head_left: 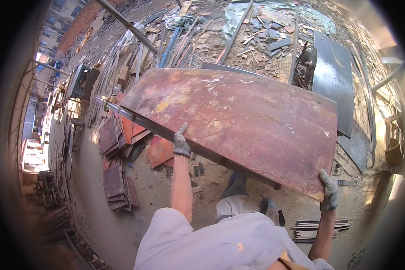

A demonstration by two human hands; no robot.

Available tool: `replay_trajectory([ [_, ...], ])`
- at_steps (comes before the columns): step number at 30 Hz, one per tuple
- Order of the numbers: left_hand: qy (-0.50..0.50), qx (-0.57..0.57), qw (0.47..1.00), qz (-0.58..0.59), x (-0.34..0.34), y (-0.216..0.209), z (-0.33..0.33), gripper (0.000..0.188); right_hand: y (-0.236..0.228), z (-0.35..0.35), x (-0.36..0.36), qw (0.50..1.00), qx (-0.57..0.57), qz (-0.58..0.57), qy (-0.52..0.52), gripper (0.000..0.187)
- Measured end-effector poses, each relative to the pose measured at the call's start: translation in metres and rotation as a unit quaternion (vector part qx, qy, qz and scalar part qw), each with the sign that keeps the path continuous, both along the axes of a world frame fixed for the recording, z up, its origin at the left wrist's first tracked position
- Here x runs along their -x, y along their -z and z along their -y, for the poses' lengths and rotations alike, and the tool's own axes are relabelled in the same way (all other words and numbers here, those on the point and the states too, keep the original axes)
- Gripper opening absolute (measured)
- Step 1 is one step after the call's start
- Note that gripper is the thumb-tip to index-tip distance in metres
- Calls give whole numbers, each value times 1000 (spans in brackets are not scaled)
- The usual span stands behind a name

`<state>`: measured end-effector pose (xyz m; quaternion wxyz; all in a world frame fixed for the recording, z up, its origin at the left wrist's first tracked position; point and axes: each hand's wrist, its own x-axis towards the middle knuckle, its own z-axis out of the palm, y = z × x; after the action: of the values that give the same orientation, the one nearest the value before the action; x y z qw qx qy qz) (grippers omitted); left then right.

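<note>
A large reddish-brown wooden panel (238, 121), scuffed and stained with yellow and white marks, stretches across the middle in front of me. My left hand (182, 142), in a grey knit glove, grips its near edge left of centre, fingers over the top face. At the panel's near right corner, my right hand (329, 190), gloved the same way, is closed on the edge. The panel slants down toward the right. Whatever may support it from below is mostly hidden. A metal bar (114, 106) pokes out past its left end.
Stacked reddish boards (114, 184) lie on the ground at left. A dark metal-topped bench (333, 76) with a wheel stands at right. Thin wood strips (321, 229) lie near my right forearm. Wood scraps (270, 38) litter the far ground, and a slanting pole (128, 24) crosses there.
</note>
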<state>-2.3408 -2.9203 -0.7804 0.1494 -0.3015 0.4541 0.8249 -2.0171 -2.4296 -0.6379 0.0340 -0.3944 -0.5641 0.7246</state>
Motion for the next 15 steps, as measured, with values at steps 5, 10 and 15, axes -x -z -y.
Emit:
replay_trajectory([
  [5, 68, 59, 988, -126, -149, -41, -121, 27, -13, -108, -183, 989, 70, -65, 109, 36],
  [10, 157, 87, 974, -141, -335, -102, -283, 27, 38, -244, -466, 959, 12, -127, 252, 56],
  [15, 309, 152, 931, -122, -579, -172, -449, 32, 107, -367, -770, 850, 293, -321, 298, 56],
])
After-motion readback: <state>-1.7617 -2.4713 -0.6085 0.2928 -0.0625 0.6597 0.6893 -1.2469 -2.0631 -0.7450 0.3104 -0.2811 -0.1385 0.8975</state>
